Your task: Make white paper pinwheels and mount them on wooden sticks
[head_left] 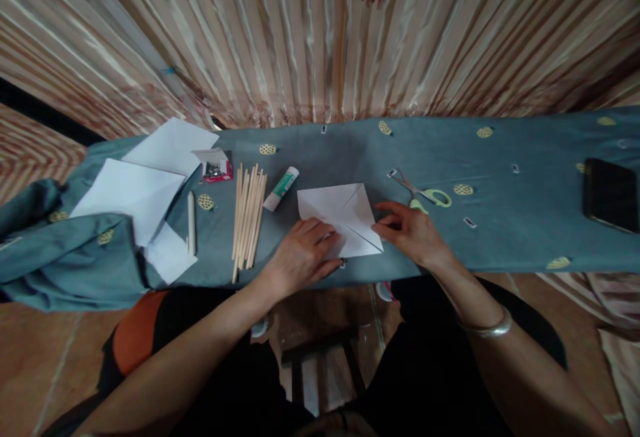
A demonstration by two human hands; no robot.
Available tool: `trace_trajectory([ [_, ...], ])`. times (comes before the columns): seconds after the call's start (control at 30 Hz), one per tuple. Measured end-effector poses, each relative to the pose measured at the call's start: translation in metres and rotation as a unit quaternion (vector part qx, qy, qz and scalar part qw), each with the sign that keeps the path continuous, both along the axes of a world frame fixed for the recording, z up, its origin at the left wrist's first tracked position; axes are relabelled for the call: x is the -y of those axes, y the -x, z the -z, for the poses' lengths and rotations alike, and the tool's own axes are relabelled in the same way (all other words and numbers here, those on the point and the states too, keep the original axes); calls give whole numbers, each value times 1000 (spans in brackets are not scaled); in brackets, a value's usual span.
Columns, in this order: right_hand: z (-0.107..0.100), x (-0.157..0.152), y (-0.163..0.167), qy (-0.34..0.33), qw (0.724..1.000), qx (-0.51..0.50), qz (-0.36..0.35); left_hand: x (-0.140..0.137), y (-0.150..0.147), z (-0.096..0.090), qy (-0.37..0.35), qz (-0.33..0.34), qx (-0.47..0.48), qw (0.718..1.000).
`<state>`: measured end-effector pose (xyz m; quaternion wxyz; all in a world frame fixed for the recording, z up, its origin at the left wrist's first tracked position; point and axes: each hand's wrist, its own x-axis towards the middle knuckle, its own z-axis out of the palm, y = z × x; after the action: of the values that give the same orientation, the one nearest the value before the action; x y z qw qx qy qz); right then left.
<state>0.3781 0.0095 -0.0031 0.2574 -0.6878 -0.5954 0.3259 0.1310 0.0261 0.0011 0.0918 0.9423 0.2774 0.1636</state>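
A striped curtain hangs behind a grey-green cloth, where loose white sheets lie at the left. The left hand rests with loosely extended fingers on the near left part of a white paper square marked by diagonal lines, its thumb apart at the near edge. The right hand meets the square's right edge, fingers bent; whether they pinch it I cannot tell. The square thus lies between both hands. Left of it are wooden sticks; scissors sit just beyond the right hand, a glue stick beside the sticks.
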Motion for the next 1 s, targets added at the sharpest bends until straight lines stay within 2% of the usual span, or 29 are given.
trace_trajectory([
  [0.1, -3, 2, 1, -24, 999, 37, 0, 8, -7, 6, 15, 17, -23, 999],
  [0.3, -5, 6, 5, -74, 987, 136, -33, 10, -9, 10, -27, 21, -21, 999],
  [0.37, -3, 7, 3, -114, 984, 121, -60, 10, -8, 9, -25, 23, -19, 999],
  [0.47, 2, 7, -1, -151, 981, 44, -110, 9, -6, 9, -1, 13, -10, 1000],
  [0.57, 4, 8, -5, -123, 981, -45, -140, 10, -4, 10, 16, 7, 2, 1000],
  [0.67, 1, 8, -6, -100, 980, -83, -148, 14, -3, 9, 12, 17, 12, 1000],
  [0.87, 1, 6, -5, -76, 981, -101, -149, 20, -3, 6, -6, 39, 10, 999],
  [1.0, 10, 4, 1, -99, 983, -60, -141, 23, -4, 4, 0, 42, 12, 999],
])
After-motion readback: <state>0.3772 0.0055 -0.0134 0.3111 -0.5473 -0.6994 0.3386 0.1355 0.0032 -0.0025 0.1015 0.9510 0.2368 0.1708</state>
